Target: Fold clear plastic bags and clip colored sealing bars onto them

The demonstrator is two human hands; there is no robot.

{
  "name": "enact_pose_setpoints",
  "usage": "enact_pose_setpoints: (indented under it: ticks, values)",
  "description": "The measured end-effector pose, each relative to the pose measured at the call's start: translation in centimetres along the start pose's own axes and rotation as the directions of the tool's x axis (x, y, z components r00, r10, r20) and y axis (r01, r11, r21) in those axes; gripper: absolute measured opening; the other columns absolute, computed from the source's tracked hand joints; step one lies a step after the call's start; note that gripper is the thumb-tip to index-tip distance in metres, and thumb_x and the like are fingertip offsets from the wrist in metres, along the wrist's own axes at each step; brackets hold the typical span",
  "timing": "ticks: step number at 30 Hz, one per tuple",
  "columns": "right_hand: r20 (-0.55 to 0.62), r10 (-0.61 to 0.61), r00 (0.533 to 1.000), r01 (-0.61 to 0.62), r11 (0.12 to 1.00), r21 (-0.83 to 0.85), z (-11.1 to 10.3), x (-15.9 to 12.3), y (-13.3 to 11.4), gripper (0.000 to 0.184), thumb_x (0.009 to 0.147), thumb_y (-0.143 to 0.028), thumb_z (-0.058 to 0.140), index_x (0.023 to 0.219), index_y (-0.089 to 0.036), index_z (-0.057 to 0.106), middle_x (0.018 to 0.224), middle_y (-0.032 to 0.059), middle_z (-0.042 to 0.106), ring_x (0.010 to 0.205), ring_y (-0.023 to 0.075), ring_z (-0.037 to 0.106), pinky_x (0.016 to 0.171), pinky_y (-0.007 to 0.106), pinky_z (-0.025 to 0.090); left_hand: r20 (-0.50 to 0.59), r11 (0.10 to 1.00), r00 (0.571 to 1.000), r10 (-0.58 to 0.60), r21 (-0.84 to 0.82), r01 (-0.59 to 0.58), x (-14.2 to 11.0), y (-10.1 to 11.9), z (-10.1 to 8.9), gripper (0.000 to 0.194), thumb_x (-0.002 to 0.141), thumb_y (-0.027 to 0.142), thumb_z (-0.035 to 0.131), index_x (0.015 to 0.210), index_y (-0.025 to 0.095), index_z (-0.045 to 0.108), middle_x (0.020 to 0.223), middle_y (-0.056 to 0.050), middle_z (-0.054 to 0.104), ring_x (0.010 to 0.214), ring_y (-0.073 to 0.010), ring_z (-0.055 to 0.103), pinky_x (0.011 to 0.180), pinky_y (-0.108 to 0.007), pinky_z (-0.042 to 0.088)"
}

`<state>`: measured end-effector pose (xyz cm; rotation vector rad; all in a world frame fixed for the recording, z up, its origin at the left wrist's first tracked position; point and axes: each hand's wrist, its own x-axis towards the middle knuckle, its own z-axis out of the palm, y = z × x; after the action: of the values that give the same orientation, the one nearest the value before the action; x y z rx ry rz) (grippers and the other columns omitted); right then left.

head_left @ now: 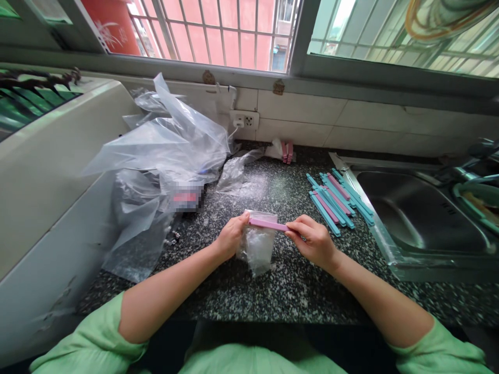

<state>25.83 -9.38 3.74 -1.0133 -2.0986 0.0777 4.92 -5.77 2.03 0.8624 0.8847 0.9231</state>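
Over the speckled granite counter point(296, 285) I hold a small clear plastic bag point(257, 246) with a pink sealing clip point(268, 224) lying across its top. My left hand point(231, 236) pinches the clip's left end and the bag's upper corner. My right hand point(314, 240) pinches the clip's right end. The bag hangs below the clip, just above the counter. A pile of several blue and pink clips point(335, 200) lies on the counter to the right of my right hand.
A heap of large clear plastic bags point(163, 156) fills the left of the counter beside a white appliance point(47, 208). A steel sink point(421, 218) sits at the right. More pink clips point(287, 151) lie by the tiled wall, under a wall socket point(244, 120).
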Motion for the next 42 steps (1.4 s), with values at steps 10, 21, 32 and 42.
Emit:
enact_pose_setpoints:
  ticks: [10,21,32,42]
  values:
    - [-0.005,0.006,1.000,-0.006,1.000,0.013,-0.10,0.06,-0.06,0.012,0.081,-0.015,0.054,0.091,-0.017,0.062,0.073,0.0052,0.057,0.062,0.0125,0.055,0.055,0.023,0.048,0.018,0.992,1.000,-0.019,-0.124,0.021,0.21,-0.57,-0.08,0.043,0.061,0.051,0.068,0.068,0.009,0.065,0.060,-0.004,0.064,0.054,-0.0138,0.053,0.055,-0.024,0.039]
    - [-0.003,0.012,1.000,-0.011,1.000,0.022,-0.13,0.02,0.00,0.013,0.081,-0.015,0.054,0.091,-0.017,0.062,0.074,0.0050,0.057,0.063,0.0124,0.055,0.056,0.023,0.048,-0.001,0.988,0.999,-0.051,-0.147,0.050,0.12,-0.38,0.20,0.042,0.061,0.050,0.067,0.066,0.008,0.065,0.055,-0.005,0.062,0.050,-0.0129,0.052,0.052,-0.023,0.038]
    - [-0.019,0.022,1.000,-0.021,0.999,0.046,0.02,-0.07,0.10,0.012,0.080,-0.014,0.056,0.090,-0.016,0.062,0.074,0.0054,0.057,0.063,0.0124,0.055,0.057,0.024,0.049,-0.016,0.991,0.999,-0.046,-0.126,0.043,0.28,-0.55,-0.04,0.041,0.062,0.050,0.067,0.066,0.009,0.065,0.057,-0.003,0.063,0.050,-0.0121,0.052,0.052,-0.023,0.038]
    - [-0.056,0.109,0.992,-0.100,0.985,0.141,-0.11,0.29,-0.26,0.009,0.079,-0.016,0.057,0.085,-0.018,0.063,0.071,0.0033,0.058,0.061,0.0111,0.054,0.055,0.023,0.048,-0.010,0.996,0.999,-0.038,-0.085,0.037,0.19,-0.34,-0.02,0.046,0.061,0.055,0.065,0.063,0.009,0.064,0.051,-0.001,0.057,0.045,-0.0096,0.046,0.047,-0.022,0.033]
